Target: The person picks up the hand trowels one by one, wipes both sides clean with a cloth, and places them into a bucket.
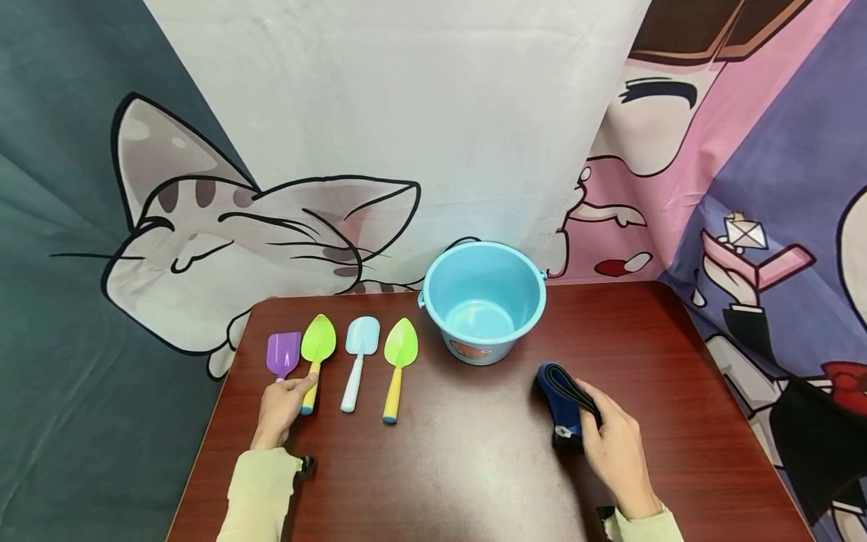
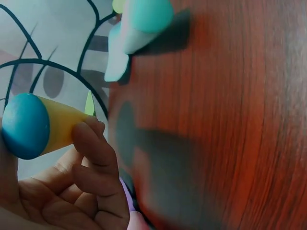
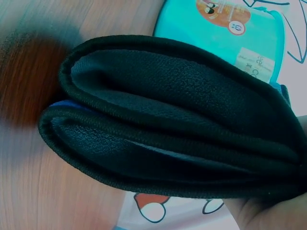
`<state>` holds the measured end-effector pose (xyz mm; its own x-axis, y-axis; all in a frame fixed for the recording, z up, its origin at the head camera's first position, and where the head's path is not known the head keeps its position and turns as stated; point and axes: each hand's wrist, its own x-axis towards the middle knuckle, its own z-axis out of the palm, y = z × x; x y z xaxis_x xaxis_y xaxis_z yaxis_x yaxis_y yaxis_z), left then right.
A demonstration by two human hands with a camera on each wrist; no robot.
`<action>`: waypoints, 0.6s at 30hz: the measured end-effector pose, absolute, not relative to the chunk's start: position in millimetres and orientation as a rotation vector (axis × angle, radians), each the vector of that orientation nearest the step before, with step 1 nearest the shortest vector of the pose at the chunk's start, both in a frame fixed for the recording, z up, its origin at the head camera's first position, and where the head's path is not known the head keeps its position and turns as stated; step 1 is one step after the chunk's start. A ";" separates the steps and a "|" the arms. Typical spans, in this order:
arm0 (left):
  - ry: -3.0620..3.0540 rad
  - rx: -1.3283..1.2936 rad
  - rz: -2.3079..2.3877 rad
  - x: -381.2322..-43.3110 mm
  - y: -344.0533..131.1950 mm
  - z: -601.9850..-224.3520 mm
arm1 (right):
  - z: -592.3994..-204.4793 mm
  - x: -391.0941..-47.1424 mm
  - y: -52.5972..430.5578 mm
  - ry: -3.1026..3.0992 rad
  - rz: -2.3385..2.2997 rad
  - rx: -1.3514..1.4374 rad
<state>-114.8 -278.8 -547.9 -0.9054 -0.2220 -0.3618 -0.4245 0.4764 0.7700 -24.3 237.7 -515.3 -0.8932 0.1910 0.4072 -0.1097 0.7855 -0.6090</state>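
My left hand (image 1: 279,410) pinches the yellow handle of a green toy trowel (image 1: 318,339); the handle's blue end (image 2: 26,125) faces the left wrist camera. Left of it, partly behind this hand, lies a purple toy shovel (image 1: 283,352). To the right lie a light blue shovel (image 1: 362,336) and a second green trowel (image 1: 401,343) with a yellow handle. My right hand (image 1: 619,444) grips what looks like a pair of soft blue shoes (image 1: 561,403), pressed together. Their black-trimmed openings (image 3: 158,86) fill the right wrist view. The fingers' far side is hidden.
A light blue bucket (image 1: 482,301) stands upright at the table's back edge, between the trowels and the shoes. The brown wooden table (image 1: 467,467) has a cloth with cartoon prints (image 1: 406,90) hanging behind it and at both sides.
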 end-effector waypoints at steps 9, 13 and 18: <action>2.595 -0.548 1.425 -98.8 -259.2 -538.5 | -513.1 -25.1 234.3 -2.518 0.899 -0.031; 2.605 -0.502 1.428 -93.1 -246.4 -532.6 | -512.1 -25.5 233.3 -2.505 0.906 -0.013; 2.610 -0.470 1.444 -85.3 -232.0 -528.7 | -512.0 -25.1 231.6 -2.502 0.904 0.026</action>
